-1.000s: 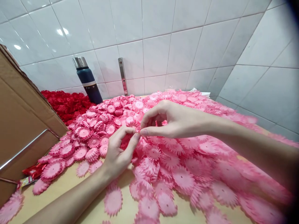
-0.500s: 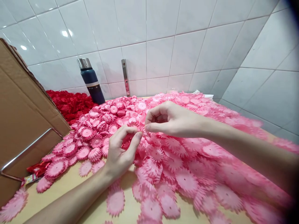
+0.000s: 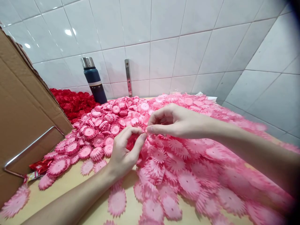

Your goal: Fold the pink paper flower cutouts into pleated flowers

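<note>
- The left hand (image 3: 125, 150), near the middle of the frame, has its thumb and index finger drawn into a narrow pinch; whatever sits between the tips is too small to make out.
- The right hand (image 3: 171, 122), just right of centre, pinches narrowly as well, its fingertips beside the left's; a held piece cannot be made out there either.
- The pink scalloped discs (image 3: 188, 181) are heaped behind, below and around both hands, spreading across the centre and right of the frame.
- As for progress, the handling at the fingertips looks unfinished, and a great many discs lie in the heap. At centre left they seem to sit in thicker, curled stacks; at lower right they look flatter and looser. Which are done is unclear.
- Red pieces (image 3: 72, 101) form a separate heap at left, beside a dark blue bottle (image 3: 95, 81) and behind a cardboard box (image 3: 28, 125).
- The yellowish tabletop (image 3: 130, 187) shows between discs at lower centre.
</note>
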A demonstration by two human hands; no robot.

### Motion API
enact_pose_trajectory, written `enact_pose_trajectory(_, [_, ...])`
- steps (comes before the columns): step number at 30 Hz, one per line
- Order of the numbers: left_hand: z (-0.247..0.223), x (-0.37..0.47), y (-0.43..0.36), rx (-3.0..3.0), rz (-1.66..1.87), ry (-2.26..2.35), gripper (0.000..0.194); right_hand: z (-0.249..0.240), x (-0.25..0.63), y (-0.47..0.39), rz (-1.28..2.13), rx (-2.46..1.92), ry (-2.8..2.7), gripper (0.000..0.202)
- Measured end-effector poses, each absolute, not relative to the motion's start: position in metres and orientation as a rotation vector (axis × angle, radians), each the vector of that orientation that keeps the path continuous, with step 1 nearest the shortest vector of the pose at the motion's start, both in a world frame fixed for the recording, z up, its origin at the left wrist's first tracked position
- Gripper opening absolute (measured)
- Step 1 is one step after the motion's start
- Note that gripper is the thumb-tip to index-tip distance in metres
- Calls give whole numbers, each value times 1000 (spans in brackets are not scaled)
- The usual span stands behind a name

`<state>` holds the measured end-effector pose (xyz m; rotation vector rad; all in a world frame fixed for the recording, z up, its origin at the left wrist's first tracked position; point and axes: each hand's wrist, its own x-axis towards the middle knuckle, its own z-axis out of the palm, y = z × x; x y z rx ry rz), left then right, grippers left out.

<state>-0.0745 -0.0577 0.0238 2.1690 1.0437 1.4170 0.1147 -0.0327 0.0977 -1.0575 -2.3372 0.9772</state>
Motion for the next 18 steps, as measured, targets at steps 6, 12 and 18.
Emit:
enact_pose_trajectory(6, [24,-74,-57,2179,1426,1041,5,97,110,-35,931,-1064,-2300,14])
enact_pose_trajectory(12, [27,-74,-58,2121,1444,1034,6,97,103,-41,847,-1043,-2226,14])
enact_pose_trajectory(18, [24,-75,-59,2183,1379,1036,7,101,110,-40,818,-1040,-2381,25])
